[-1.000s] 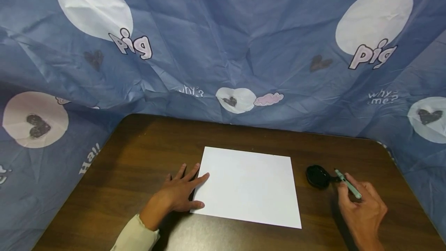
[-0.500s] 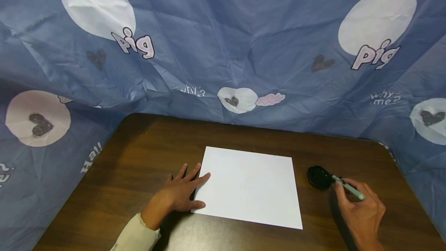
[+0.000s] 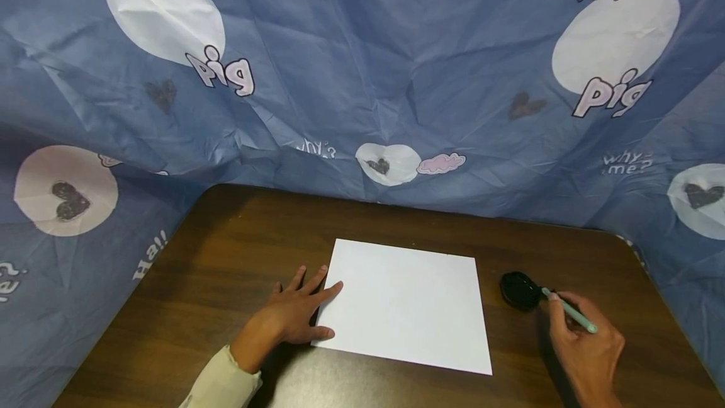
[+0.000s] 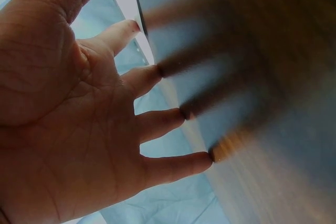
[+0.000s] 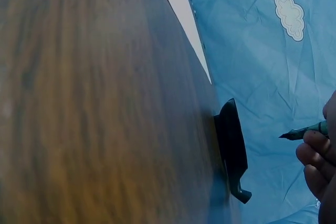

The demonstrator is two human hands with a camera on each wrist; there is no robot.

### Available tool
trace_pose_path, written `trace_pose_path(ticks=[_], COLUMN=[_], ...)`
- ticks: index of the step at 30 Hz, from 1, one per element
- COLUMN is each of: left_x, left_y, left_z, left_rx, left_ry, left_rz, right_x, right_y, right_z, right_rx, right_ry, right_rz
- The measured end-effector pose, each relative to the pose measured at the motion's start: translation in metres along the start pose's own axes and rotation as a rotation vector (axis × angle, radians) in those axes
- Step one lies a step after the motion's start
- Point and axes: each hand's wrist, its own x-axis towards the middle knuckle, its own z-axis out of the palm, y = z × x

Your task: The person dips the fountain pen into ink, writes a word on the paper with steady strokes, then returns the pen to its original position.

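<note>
Spread fingers of my left hand (image 3: 291, 317) rest at the left edge of a blank white sheet of paper (image 3: 404, 307), thumb and index fingertips over it. In the left wrist view the palm of that left hand (image 4: 79, 119) shows, with several fingertips against the table. To the right, my right hand (image 3: 591, 339) pinches a slim pale green pen (image 3: 574, 313). A dark pointed tip shows on the pen (image 5: 296, 134) in the right wrist view. Just left of it sits a small black dish (image 3: 518, 291) with a short handle; the pen's tip overlaps that handle in the head view.
Everything lies on a dark brown wooden table (image 3: 272, 225) with rounded far corners. A blue printed cloth (image 3: 340, 80) hangs behind it and along both sides. Bare wood lies between the paper and the dish.
The pen's tip has dipped and swung toward the dish's handle, its rear end tilting down to the right. My right hand has shifted slightly. The left hand stays put on the paper's edge.
</note>
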Motion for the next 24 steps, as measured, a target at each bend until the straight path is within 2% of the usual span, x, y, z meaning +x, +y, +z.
trace_pose_path(ticks=[10, 20, 24], left_x=[-0.0002, 0.0006, 0.0009], left_y=[0.0005, 0.0003, 0.0004], left_z=[-0.0005, 0.0, -0.0005], left_rx=[-0.015, -0.006, -0.009], left_ry=[-0.013, -0.017, -0.019], left_rz=[-0.004, -0.011, -0.008], right_x=[-0.0004, 0.0011, 0.0003], right_y=[0.0002, -0.0011, -0.0019], right_z=[-0.0005, 0.0008, 0.002], right_rx=[0.032, 0.01, -0.002], right_ry=[-0.029, -0.067, -0.089], right_rz=[-0.051, -0.008, 0.042])
